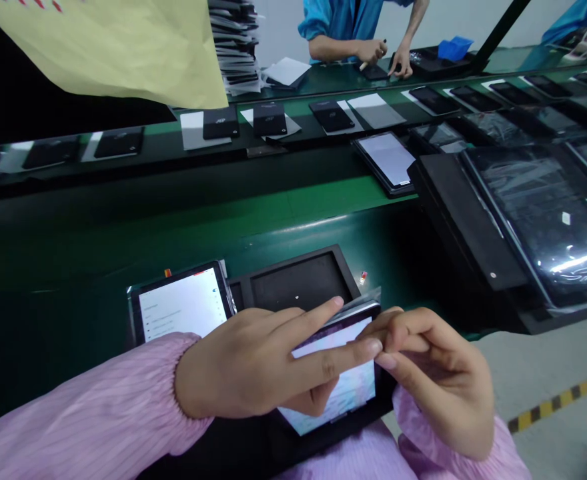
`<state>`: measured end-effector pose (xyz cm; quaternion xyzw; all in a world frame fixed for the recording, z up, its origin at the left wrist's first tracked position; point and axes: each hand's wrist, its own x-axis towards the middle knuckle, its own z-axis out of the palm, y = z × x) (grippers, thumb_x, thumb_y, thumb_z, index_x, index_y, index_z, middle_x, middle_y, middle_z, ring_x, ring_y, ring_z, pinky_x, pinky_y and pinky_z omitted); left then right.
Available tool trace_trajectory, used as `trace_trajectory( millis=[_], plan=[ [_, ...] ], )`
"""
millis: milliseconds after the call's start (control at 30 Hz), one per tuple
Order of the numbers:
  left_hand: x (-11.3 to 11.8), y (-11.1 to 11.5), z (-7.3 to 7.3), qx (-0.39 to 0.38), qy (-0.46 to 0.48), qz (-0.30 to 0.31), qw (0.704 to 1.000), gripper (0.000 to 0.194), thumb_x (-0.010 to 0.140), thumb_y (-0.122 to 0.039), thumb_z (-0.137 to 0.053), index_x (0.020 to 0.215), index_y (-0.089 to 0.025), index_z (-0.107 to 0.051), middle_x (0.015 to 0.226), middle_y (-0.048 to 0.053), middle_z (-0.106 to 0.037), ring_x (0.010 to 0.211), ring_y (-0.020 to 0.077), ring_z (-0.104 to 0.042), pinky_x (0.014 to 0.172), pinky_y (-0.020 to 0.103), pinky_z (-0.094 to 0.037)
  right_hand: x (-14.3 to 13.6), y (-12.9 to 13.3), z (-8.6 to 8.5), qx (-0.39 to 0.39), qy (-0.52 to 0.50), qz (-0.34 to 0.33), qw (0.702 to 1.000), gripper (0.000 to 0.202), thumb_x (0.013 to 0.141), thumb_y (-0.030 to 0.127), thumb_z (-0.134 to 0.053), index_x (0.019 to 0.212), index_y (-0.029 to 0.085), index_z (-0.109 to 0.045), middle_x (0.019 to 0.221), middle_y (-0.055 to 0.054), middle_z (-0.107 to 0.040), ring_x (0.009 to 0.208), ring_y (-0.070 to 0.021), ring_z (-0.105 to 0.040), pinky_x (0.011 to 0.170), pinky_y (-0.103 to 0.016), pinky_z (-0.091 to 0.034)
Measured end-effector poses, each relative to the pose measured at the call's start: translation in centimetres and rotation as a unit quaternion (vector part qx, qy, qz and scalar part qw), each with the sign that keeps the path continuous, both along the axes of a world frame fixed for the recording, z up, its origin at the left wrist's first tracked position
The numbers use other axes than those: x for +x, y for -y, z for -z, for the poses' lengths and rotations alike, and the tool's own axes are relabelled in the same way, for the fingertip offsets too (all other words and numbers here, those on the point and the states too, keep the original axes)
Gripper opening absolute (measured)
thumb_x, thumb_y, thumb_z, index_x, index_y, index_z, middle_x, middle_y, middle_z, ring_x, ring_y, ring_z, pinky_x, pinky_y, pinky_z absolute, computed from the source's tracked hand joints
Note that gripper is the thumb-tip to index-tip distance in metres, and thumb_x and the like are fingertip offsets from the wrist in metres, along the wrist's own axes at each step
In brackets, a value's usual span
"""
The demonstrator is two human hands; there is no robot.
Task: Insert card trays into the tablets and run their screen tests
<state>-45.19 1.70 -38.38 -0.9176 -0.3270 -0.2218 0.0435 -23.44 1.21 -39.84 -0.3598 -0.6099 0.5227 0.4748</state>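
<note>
My left hand (253, 367) reaches across a lit tablet (356, 393) with two fingers stretched out and apart. The tip of its index finger meets the fingertips of my right hand (443, 380). Those right fingers are pinched together over the tablet's right edge; whatever they may hold is too small or hidden to name. Clear film (373, 295) sticks up along the tablet's far edge. Left of it, partly behind my left wrist, lies a second tablet (178, 303) showing a white screen with lines of text. A black recessed tray (341, 267) sits just beyond my hands.
A small red-and-white piece (363, 278) lies by the tray. Film-wrapped black devices (548, 220) are stacked at right. Another lit tablet (386, 160) rests near the line of black devices (268, 120). Across the bench, a co-worker's hands (373, 53) handle a dark device. Yellow paper (138, 53) hangs upper left.
</note>
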Motion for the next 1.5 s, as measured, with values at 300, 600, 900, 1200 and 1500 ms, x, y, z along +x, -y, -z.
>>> trace_trajectory(
  millis=[300, 600, 900, 1200, 1500],
  plan=[
    [0.0, -0.2, -0.2, -0.022, 0.056, 0.011, 0.998, 0.047, 0.081, -0.024, -0.057, 0.127, -0.03, -0.056, 0.115, 0.005, -0.071, 0.063, 0.0118, -0.069, 0.05, 0.021, -0.055, 0.1, 0.5, 0.0, 0.021, 0.027, 0.074, 0.997, 0.008, 0.087, 0.019, -0.065, 0.088, 0.023, -0.058, 0.075, -0.001, -0.072, 0.074, -0.0176, -0.069, 0.064, -0.028, -0.057],
    [-0.3, -0.6, -1.2, -0.321, 0.266, -0.003, 0.909, 0.035, 0.076, -0.006, -0.041, 0.095, -0.014, -0.069, 0.086, 0.006, -0.075, 0.073, 0.0137, -0.07, 0.061, 0.021, -0.057, 12.0, 2.9, 9.2, -0.039, 0.513, 0.334, 0.79, 0.037, 0.087, 0.052, -0.056, 0.066, 0.023, -0.062, 0.053, -0.003, -0.063, 0.04, -0.0189, -0.054, 0.038, -0.029, -0.039],
    [-0.3, 0.7, -2.0, -0.278, 0.238, 0.036, 0.93, 0.032, 0.073, -0.005, -0.044, 0.096, -0.014, -0.064, 0.085, 0.004, -0.074, 0.07, 0.0129, -0.068, 0.059, 0.021, -0.055, 8.0, 3.1, 7.0, 0.098, 0.3, 0.256, 0.914, 0.014, 0.089, 0.026, -0.059, 0.099, 0.022, -0.068, 0.099, -0.006, -0.072, 0.086, -0.02, -0.069, 0.076, -0.031, -0.054],
    [0.4, 0.2, -2.1, -0.245, 0.189, 0.006, 0.951, 0.024, 0.072, -0.008, -0.044, 0.087, -0.015, -0.061, 0.066, -0.002, -0.063, 0.049, 0.0067, -0.049, 0.046, 0.018, -0.04, 5.4, -7.1, 7.7, 0.118, 0.345, 0.184, 0.913, 0.014, 0.088, 0.03, -0.057, 0.094, 0.021, -0.065, 0.092, -0.006, -0.069, 0.082, -0.0201, -0.064, 0.077, -0.036, -0.051],
    [1.5, -1.7, -1.4, -0.336, 0.182, 0.021, 0.924, 0.018, 0.066, -0.011, -0.049, 0.059, -0.019, -0.034, 0.055, -0.006, -0.034, 0.05, 0.0058, -0.029, 0.045, 0.02, -0.028, 6.5, -11.2, 15.1, -0.017, 0.422, 0.031, 0.906, 0.026, 0.077, 0.039, -0.061, 0.094, 0.02, -0.06, 0.079, -0.003, -0.06, 0.07, -0.0177, -0.057, 0.065, -0.031, -0.045]
  ],
)
